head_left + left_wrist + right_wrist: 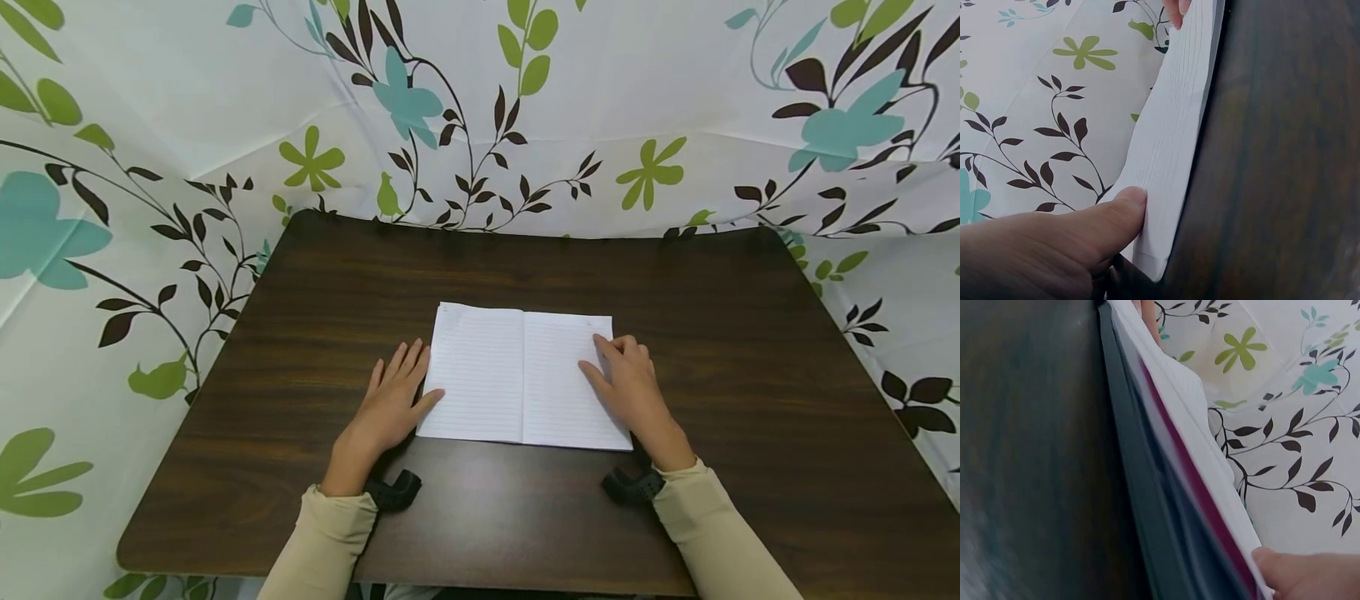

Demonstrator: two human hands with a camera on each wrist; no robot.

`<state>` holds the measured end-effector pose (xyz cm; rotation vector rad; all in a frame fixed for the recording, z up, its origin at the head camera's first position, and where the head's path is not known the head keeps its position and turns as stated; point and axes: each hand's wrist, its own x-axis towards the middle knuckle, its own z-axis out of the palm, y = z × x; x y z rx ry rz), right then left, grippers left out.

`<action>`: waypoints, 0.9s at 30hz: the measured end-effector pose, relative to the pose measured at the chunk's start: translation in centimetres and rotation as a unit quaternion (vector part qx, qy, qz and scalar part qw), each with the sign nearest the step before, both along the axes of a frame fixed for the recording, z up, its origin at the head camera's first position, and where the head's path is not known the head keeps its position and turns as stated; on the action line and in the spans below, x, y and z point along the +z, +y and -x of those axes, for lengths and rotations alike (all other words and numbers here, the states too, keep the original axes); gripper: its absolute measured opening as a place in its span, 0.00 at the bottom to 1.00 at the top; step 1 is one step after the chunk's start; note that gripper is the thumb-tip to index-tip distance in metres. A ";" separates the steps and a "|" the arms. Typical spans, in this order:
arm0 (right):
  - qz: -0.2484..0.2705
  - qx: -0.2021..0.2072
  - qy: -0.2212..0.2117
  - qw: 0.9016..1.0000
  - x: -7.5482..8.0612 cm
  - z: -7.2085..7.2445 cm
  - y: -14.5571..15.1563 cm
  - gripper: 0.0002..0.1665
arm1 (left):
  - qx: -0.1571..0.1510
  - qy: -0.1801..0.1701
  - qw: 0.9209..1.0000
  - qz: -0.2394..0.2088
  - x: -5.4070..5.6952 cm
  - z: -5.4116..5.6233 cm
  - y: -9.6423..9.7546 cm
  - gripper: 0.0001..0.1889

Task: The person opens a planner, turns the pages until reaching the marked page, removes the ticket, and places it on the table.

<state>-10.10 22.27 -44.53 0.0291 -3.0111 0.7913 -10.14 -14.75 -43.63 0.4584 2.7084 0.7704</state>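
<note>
An open notebook [480, 379] with blank ruled pages lies on the brown table. My left hand [390, 404] rests at its left side, fingers straight along the edge and thumb over the page margin. On the opposite side, my right hand [633, 387] touches the right page near its outer edge, with thumb and forefinger spread apart. The left wrist view shows the left thumb [1119, 215] pressing on the notebook [1175, 125] near its corner. Low in the right wrist view, the right thumb [1269, 565] meets the edge of the notebook [1172, 387], where a magenta strip shows between layers.
The dark wood-grain table [300, 533] spreads around the notebook. Behind it and at both sides hangs a white curtain [247, 92] printed with leaves, flowers and birds. A black wrist mount [397, 492] sits on the left wrist, and another mount [630, 487] on the right.
</note>
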 end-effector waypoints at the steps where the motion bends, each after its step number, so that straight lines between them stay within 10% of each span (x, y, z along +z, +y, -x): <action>1: -0.005 -0.002 -0.004 1.000 0.0 0.0 0.1 0.38 | 0.001 0.000 1.000 0.000 -0.1 0.0 0.0 0.40; 11: -0.034 -0.038 -0.057 0.997 0.2 0.6 1.0 0.46 | 0.001 0.008 1.000 0.003 -0.2 0.2 -0.1 0.41; 27: -0.036 -0.041 -0.004 0.999 0.0 0.8 0.8 0.35 | 0.003 0.010 1.000 -0.009 -0.4 0.7 0.1 0.40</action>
